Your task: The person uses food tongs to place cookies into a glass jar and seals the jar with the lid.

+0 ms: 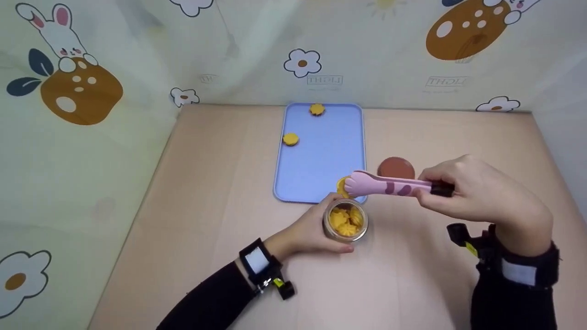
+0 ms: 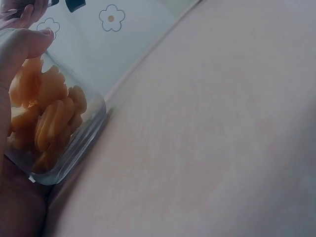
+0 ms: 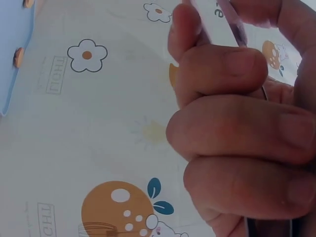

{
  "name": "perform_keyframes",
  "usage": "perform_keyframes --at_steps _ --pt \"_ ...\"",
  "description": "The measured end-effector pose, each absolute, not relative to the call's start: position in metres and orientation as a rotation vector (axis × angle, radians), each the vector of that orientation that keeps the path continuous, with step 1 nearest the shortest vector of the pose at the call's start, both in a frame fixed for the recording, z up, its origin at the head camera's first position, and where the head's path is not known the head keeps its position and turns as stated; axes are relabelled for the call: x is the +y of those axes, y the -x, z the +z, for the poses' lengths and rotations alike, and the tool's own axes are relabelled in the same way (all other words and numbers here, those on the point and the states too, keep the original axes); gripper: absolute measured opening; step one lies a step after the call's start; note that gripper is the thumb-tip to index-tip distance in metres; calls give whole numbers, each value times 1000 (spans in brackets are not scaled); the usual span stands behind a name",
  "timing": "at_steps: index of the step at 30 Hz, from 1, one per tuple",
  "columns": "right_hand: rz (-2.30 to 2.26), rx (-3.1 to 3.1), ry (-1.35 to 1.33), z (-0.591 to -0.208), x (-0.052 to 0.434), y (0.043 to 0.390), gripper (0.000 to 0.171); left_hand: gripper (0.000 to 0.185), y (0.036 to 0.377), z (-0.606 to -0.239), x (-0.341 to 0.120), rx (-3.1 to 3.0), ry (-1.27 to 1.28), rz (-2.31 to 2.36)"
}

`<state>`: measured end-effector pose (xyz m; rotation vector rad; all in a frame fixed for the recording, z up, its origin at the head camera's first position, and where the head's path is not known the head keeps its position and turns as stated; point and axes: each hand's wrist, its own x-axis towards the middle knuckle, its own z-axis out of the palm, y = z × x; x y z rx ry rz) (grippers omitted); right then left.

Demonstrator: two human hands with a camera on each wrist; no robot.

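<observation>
My left hand (image 1: 316, 229) is wrapped around a clear glass jar (image 1: 326, 228), which stands uncovered on the table. Several yellow scalloped, flower-like pieces (image 2: 54, 118) fill much of the jar in the left wrist view. With curled fingers my right hand (image 1: 481, 192) grips pink paw-shaped tongs (image 1: 378, 184) by their dark end. A yellow piece (image 1: 341, 187) shows at the tongs' tip, above the near right corner of the blue tray (image 1: 321, 160). In the right wrist view, curled fingers (image 3: 237, 128) cover most of the tongs.
Two yellow pieces lie on the tray, one by the far edge (image 1: 317, 109), one by the left edge (image 1: 290, 139). A reddish-brown round disc (image 1: 396, 168) lies right of the tray, partly behind the tongs. Patterned cloth (image 1: 257, 55) hangs behind the wooden table (image 1: 220, 160).
</observation>
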<state>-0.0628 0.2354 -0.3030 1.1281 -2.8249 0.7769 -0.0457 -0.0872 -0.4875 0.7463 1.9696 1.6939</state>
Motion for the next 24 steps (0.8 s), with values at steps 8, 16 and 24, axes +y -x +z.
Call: perform_keyframes --at_steps 8,16,24 --pt "756 -2942 -1020 -302 232 57 25 99 45 -487 -87 1997 -769 1694" --pt "735 -3097 -964 -296 228 47 21 99 46 -488 -86 1964 -768 1706" --pt "697 -3151 -932 -293 225 42 21 96 46 -488 -87 1949 -773 1724"
